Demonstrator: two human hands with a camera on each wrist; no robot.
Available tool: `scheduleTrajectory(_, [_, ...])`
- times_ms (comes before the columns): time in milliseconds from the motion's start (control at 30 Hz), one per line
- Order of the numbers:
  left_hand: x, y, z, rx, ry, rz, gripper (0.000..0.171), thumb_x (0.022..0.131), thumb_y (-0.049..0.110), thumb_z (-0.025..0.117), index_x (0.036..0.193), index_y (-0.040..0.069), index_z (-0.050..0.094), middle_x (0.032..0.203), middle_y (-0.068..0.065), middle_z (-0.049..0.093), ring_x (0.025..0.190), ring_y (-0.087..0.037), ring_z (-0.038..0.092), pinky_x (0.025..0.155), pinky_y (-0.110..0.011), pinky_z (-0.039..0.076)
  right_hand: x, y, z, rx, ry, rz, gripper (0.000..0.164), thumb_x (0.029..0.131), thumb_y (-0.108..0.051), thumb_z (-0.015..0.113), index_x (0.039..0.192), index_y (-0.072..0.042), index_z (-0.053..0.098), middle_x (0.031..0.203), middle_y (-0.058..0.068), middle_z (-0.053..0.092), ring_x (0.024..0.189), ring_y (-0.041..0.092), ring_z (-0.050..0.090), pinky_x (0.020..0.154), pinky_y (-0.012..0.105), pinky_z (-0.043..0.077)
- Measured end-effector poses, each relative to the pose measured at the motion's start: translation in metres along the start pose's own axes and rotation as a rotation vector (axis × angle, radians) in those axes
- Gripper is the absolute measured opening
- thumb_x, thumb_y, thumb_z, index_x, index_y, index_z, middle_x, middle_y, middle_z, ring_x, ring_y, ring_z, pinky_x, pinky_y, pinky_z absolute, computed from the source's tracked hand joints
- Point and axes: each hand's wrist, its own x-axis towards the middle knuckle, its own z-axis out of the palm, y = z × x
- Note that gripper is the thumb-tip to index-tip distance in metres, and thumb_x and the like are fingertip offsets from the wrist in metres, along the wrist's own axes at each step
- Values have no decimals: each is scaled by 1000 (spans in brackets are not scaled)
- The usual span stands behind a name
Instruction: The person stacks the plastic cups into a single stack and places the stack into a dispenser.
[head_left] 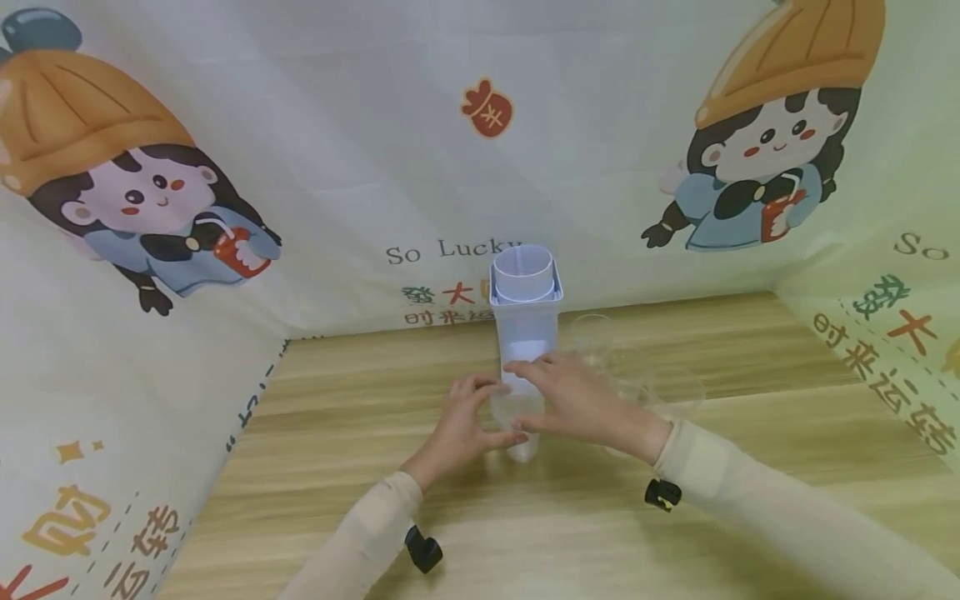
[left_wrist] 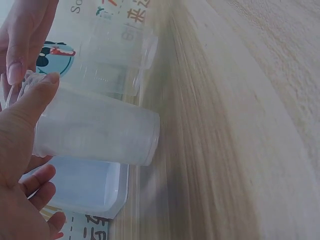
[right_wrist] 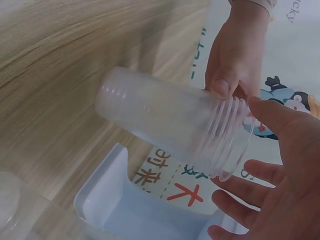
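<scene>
A stack of nested clear plastic cups (head_left: 524, 451) is between both hands, rims up and base close over the wooden table. My left hand (head_left: 467, 423) grips it near the top from the left, its thumb on the near side. From the right, my right hand (head_left: 581, 402) holds the rims of the stack (right_wrist: 167, 122) between thumb and fingertips. Several rim edges show one above another in the right wrist view. Directly behind the stack stands a pale blue-white cup dispenser (head_left: 527, 321) with a round tube at its top.
Several more clear cups (head_left: 675, 388) stand on the table (head_left: 360, 400) to the right of the dispenser, partly behind my right forearm. A printed cloth (head_left: 360, 167) with cartoon figures and lettering walls off the back and both sides.
</scene>
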Motion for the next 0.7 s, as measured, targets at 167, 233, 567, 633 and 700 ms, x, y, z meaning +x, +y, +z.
scheduleTrajectory(167, [3, 2, 1, -10, -7, 0, 71, 71, 34, 89, 130, 3, 62, 134, -13, 52, 125, -31, 42, 103, -49, 41, -1, 1, 2, 9, -6, 6, 71, 82, -46, 77, 139, -12, 53, 130, 12, 65, 119, 34, 59, 101, 54, 47])
scheduleTrajectory(233, [4, 2, 1, -17, -2, 9, 72, 71, 33, 89, 130, 3, 61, 134, -14, 52, 125, -32, 42, 103, -50, 42, -1, 2, 1, 6, -2, 4, 70, 82, -46, 76, 139, -12, 53, 130, 12, 65, 119, 34, 59, 101, 54, 47])
scheduleTrajectory(567, [-2, 1, 3, -9, -13, -8, 74, 70, 35, 89, 130, 2, 60, 136, -14, 51, 126, -33, 41, 105, -50, 42, -11, 10, -8, 43, -3, 31, 70, 85, -44, 75, 142, -12, 50, 133, 11, 63, 121, 32, 58, 101, 51, 48])
scheduleTrajectory(633, [-2, 1, 3, -14, -13, -14, 75, 69, 36, 89, 130, 3, 60, 136, -15, 51, 128, -34, 40, 106, -52, 41, -14, 14, -14, 66, -3, 52, 71, 84, -42, 76, 142, -11, 50, 134, 12, 62, 122, 33, 57, 101, 52, 48])
scheduleTrajectory(700, [0, 2, 2, -24, -11, -19, 77, 69, 36, 89, 132, 3, 58, 138, -16, 50, 130, -35, 40, 108, -54, 40, -17, 20, -23, 69, 9, 67, 72, 84, -42, 76, 142, -10, 50, 135, 14, 61, 124, 34, 57, 103, 54, 47])
